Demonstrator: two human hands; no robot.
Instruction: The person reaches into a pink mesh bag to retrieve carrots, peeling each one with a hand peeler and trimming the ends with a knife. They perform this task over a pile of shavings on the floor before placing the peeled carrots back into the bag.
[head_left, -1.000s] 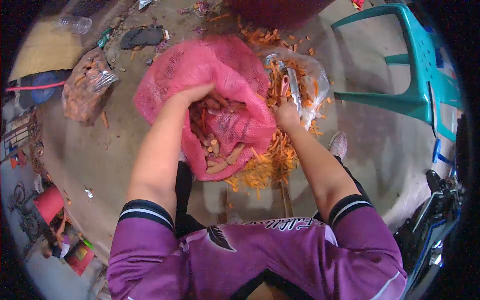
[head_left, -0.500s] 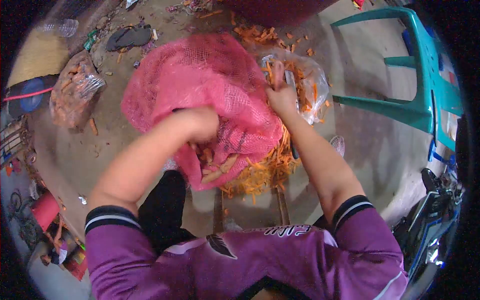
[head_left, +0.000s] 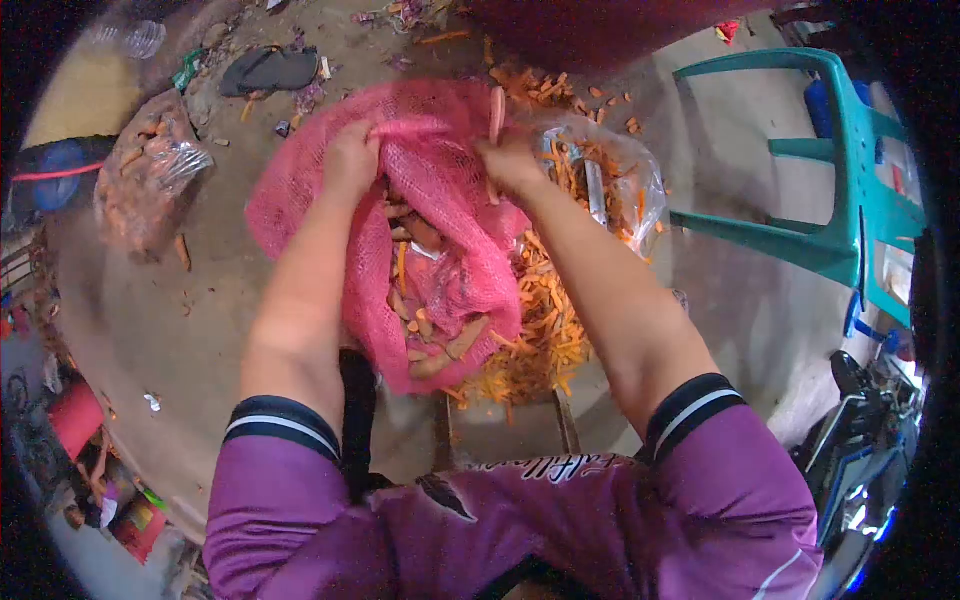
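Observation:
A pink mesh sack [head_left: 440,150] lies in front of me with its mouth pulled apart toward me. Unpeeled carrots [head_left: 450,345] and loose pieces show inside. My left hand [head_left: 352,160] is closed on the sack's edge at the left. My right hand [head_left: 512,166] is closed around a long pale-orange carrot [head_left: 497,112], which points away from me, and it rests against the sack's right side. Whether those fingers also pinch the mesh is hidden. Cut orange carrot sticks [head_left: 550,310] are heaped right of the sack, beneath my right forearm.
A clear plastic bag [head_left: 645,180] with carrot strips and a metal blade-like piece [head_left: 595,190] lies beyond the heap. Right stands a green plastic chair [head_left: 850,170]. On the left are a filled plastic bag [head_left: 150,180] and a dark sandal [head_left: 268,72]. A motorbike [head_left: 860,450] is lower right.
My left hand has moved up and away, drawing the sack's mouth wider so more carrots show. My right hand, with the carrot, has come left from the plastic bag to the sack.

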